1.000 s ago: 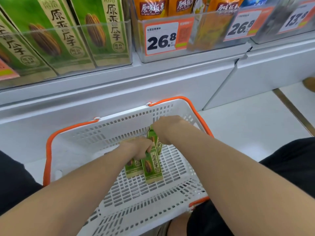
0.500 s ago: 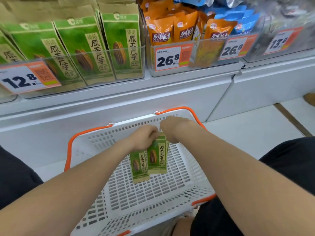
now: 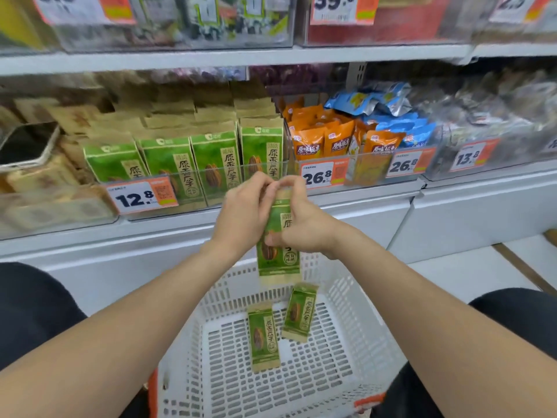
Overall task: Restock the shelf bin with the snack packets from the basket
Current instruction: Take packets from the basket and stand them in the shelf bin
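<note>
A 12.8 price tag [image 3: 141, 197] is read on the front of the shelf bin [image 3: 217, 194], and just behind it 原香瓜子 is printed down the green packets [image 3: 211, 158]. Right of that tag, 26.8 is shown on a second tag [image 3: 320, 175], under orange packets [image 3: 310, 143] marked 原味板栗. Further right, another 26.8 tag [image 3: 405, 165] and a 13.8 tag [image 3: 468, 158] are seen. Above and to its right, 39.8 is made out on an upper-shelf tag [image 3: 337, 6]. Below it, 原香瓜子 is repeated on the left basket packet [image 3: 263, 336] and the right basket packet [image 3: 300, 312], and on the raised packet [image 3: 278, 260] the print is partly covered.
</note>
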The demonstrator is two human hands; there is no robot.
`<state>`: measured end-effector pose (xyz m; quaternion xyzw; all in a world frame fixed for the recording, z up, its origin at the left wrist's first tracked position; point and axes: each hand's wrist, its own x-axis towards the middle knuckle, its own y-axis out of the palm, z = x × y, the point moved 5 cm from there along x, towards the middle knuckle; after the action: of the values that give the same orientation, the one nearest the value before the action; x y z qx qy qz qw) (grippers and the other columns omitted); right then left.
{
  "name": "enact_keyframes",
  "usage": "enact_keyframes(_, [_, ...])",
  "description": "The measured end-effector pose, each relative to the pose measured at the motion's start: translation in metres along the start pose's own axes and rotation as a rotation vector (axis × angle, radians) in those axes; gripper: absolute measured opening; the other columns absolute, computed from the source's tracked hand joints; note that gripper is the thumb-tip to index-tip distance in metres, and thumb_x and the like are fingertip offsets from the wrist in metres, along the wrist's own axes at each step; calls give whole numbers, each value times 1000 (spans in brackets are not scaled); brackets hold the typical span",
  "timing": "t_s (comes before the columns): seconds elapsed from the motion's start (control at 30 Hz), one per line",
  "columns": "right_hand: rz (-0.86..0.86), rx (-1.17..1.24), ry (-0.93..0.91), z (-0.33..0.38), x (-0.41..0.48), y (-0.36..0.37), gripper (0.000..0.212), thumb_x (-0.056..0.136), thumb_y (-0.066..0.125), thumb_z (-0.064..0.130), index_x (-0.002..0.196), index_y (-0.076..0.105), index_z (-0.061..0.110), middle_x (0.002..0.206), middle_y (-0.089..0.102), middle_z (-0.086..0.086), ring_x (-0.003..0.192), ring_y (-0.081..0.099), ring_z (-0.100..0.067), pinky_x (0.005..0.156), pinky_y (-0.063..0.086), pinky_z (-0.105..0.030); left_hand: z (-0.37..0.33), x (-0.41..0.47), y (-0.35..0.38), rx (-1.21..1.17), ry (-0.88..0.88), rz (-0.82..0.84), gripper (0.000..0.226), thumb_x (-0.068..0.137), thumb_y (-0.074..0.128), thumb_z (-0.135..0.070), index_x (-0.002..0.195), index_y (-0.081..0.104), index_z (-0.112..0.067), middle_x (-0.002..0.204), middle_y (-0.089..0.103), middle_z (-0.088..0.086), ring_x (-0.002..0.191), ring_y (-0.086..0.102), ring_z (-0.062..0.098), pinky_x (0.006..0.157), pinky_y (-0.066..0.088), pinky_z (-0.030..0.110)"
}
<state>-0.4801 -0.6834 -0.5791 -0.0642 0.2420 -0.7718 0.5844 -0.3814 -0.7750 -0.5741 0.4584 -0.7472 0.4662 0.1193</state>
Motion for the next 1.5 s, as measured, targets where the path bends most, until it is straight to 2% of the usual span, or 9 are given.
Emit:
enact_keyframes(0.2, [-271,-41,-303,70,-4,-42,85,85,78,-3,137,23,38,123,56,5,109,66,-18,93,60,-47,-25,55,-65,321,118,-213,21,110,43,-25,100,59,-16,91,62,5,85,54,29,63,37,41])
enact_keyframes(0.27, [-401,-28,-449,92,-7,-57,84,85,75,-7,137,24,34,128,48,6,114,62,-16,95,59,-43,-22,72,-73,406,164,-194,15,99,52,-9,110,61,-14,107,60,8,97,51,31,76,40,43])
enact_keyframes(0.37, [-518,5,-632,116,-3,-73,81,81,67,-13,136,26,29,133,42,1,118,60,-20,97,56,-46,-14,91,-70,517,128,-59,41,89,60,-4,129,58,-15,128,53,8,113,47,33,87,35,42])
enact_keyframes(0.57, [-505,7,-601,126,25,-84,73,76,56,-11,123,26,36,130,45,-9,117,60,-35,84,62,-46,-9,113,-68,480,-17,124,19,107,55,-25,123,65,-23,118,64,-2,112,61,27,104,36,51])
enact_keyframes(0.8, [-467,-261,-589,121,45,-84,65,81,73,-5,120,35,31,118,55,1,105,63,-16,81,59,-45,0,114,-66,452,-100,91,26,106,50,-19,110,72,-32,99,76,-3,99,65,30,103,40,50])
enact_keyframes(0.97, [-406,-623,-591,116,52,-81,85,80,84,7,143,40,41,129,58,7,120,57,-18,104,49,-45,-1,115,-70,438,-78,2,28,106,52,-20,106,79,-28,96,79,2,85,63,33,93,43,45])
enact_keyframes(1.13, [-557,-799,-588,116,53,-85,47,92,76,30,135,57,32,119,53,2,112,50,-24,97,44,-49,-1,115,-68,441,-83,-31,27,106,55,-25,109,82,-29,101,80,1,96,69,35,93,45,44])
enact_keyframes(1.27, [-420,-917,-561,118,59,-73,37,98,67,19,132,61,31,117,70,5,111,62,-26,99,45,-48,-1,115,-68,427,-120,-28,27,106,57,-21,112,82,-28,107,80,2,103,70,35,96,49,45])
enact_keyframes(1.5, [-458,-1137,-529,118,57,-53,50,96,62,2,135,59,32,105,69,2,104,55,-29,81,27,-41,0,117,-67,446,-125,-27,24,108,59,-33,119,80,-31,115,79,-2,109,68,31,100,46,45])
